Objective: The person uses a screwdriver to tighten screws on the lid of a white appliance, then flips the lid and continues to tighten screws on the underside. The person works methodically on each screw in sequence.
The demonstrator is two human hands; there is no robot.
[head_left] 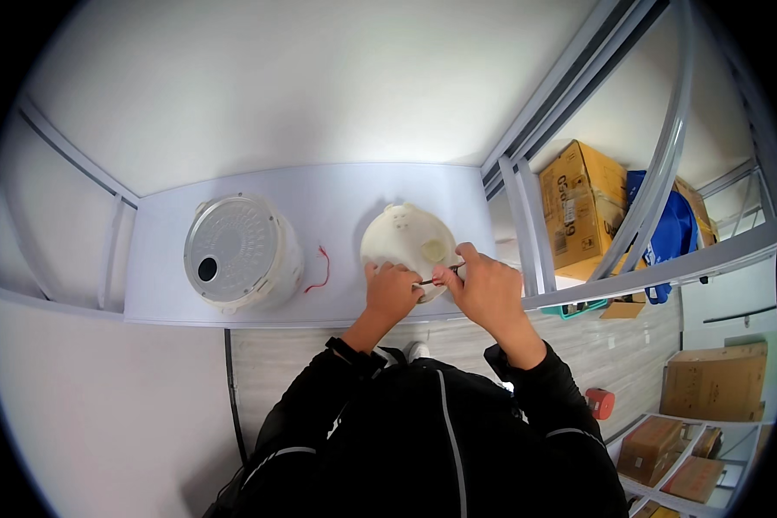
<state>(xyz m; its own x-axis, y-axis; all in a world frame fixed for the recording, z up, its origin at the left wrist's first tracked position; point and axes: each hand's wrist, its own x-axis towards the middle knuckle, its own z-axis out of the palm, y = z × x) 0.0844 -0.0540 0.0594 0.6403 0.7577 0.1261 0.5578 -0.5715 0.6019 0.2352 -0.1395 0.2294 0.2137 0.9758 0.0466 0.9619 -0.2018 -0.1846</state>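
At the bench's front edge, both hands meet over a cream-white round cover, which has a paler oval patch and small holes near its far rim. My left hand is closed, with its fingers pressed on the cover's near part. My right hand is closed beside it, thumb and forefinger pinched. A thin dark piece with a bit of red runs between the fingertips of both; its kind is too small to tell. To the left, a short red wire lies loose on the bench.
A white round appliance body with a grey metal base plate and black round hole stands on the bench at left. Metal frame posts rise at the right. Beyond them are a cardboard box and a blue bag.
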